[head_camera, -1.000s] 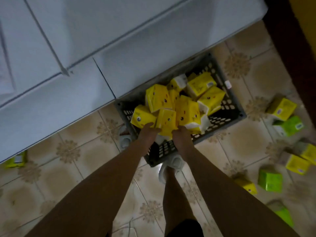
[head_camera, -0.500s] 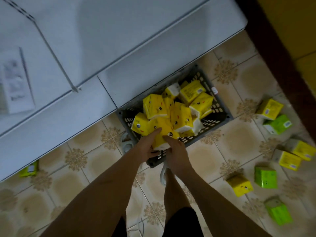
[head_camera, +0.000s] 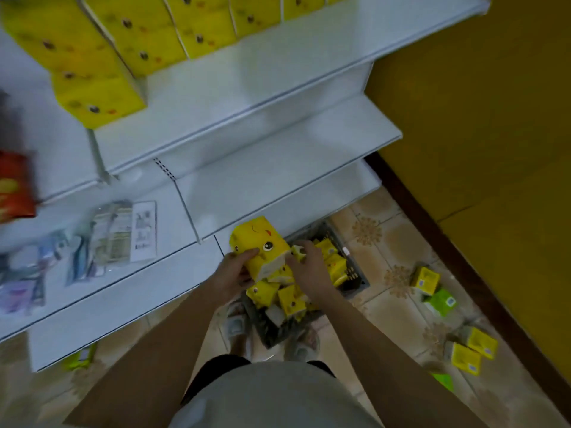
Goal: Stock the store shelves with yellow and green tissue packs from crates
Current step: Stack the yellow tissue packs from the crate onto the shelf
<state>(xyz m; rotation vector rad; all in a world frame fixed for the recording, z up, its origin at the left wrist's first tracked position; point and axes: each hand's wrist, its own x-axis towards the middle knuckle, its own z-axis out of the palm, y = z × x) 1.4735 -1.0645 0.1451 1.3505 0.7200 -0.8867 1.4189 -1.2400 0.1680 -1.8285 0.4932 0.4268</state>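
White metal store shelves point(head_camera: 278, 156) fill my view; below, a dark plastic crate point(head_camera: 355, 273) of packs. My left hand point(head_camera: 233, 274) and right hand point(head_camera: 309, 270) grip a yellow cartoon-face tissue pack point(head_camera: 259, 245) above the crate.

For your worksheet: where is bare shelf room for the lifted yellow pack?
Bare: the white shelves right of the stacked yellow packs, out to the yellow wall. Crowded: the lower-left shelf with sachets, and the crate.

The person wears a light grey shirt point(head_camera: 272, 396), dark shorts point(head_camera: 216, 366) and pale slippers point(head_camera: 236, 324); both forearms are bare, without sleeves.
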